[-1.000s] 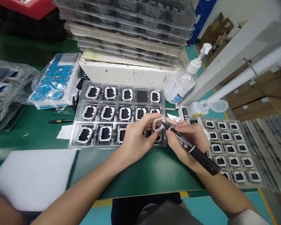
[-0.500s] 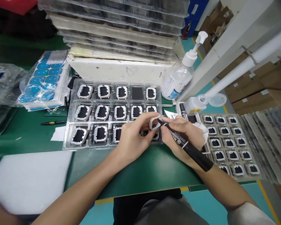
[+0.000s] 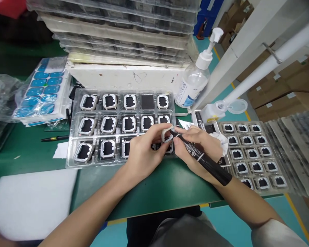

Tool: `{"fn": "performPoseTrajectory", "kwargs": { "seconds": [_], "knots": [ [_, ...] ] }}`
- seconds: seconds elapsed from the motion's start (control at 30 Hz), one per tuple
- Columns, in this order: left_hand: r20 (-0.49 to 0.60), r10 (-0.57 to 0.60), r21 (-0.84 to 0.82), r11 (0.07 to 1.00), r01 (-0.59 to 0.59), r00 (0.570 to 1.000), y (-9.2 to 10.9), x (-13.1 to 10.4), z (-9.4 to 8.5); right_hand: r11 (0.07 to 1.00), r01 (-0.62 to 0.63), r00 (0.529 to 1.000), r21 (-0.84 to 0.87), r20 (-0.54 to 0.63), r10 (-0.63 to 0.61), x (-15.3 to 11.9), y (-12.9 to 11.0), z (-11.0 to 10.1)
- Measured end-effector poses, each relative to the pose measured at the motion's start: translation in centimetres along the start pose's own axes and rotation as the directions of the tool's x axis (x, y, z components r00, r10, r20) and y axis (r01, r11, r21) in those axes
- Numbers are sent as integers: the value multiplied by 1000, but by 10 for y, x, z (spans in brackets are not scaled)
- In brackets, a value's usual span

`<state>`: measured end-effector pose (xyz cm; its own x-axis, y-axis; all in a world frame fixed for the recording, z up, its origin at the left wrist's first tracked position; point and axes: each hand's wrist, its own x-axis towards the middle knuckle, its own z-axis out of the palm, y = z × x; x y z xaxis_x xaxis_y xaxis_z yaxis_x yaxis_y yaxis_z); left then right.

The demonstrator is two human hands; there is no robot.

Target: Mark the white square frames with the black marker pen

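Note:
My left hand point(image 3: 145, 151) pinches a small white rounded-square frame point(image 3: 167, 135) between thumb and fingers, above the near right part of a clear plastic tray point(image 3: 96, 132). In my right hand point(image 3: 195, 144) is a black marker pen point(image 3: 211, 168), its tip at the right side of the frame. Whether the tip touches the frame is hard to make out. White frames like this one point(image 3: 108, 148) sit in rows in the tray's pockets. One back-row pocket shows only a dark square point(image 3: 147, 102).
Stacked trays point(image 3: 118, 31) rise behind on a white box point(image 3: 113, 75). A pump bottle point(image 3: 194, 82) stands at the back right, near a second filled tray point(image 3: 252, 156). Blue-patterned sheets point(image 3: 41, 89), a pen point(image 3: 54, 138) and white foam point(image 3: 33, 202) lie on the left.
The view has shifted slightly, so most things sit a little further left. Both hands keep their hold on the frame and the marker, with the tip still at the frame.

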<state>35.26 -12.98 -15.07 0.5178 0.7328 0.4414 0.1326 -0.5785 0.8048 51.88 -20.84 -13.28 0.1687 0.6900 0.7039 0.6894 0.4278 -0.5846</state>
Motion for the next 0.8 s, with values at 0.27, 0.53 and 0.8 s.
{"fn": "performPoseTrajectory", "kwargs": {
  "seconds": [0.27,0.53,0.8],
  "knots": [
    [2,-18,-18,1000,18,1000,-2,-1,1,1000,-14,1000,24,-16,14,-1,2,2],
    [0,-50,0,999,50,999,-4,-3,3,996,-78,997,53,-20,79,-1,0,2],
    [2,-27,13,1000,27,1000,-3,-1,2,992,-117,993,57,36,115,5,-5,-2]
  ]
}}
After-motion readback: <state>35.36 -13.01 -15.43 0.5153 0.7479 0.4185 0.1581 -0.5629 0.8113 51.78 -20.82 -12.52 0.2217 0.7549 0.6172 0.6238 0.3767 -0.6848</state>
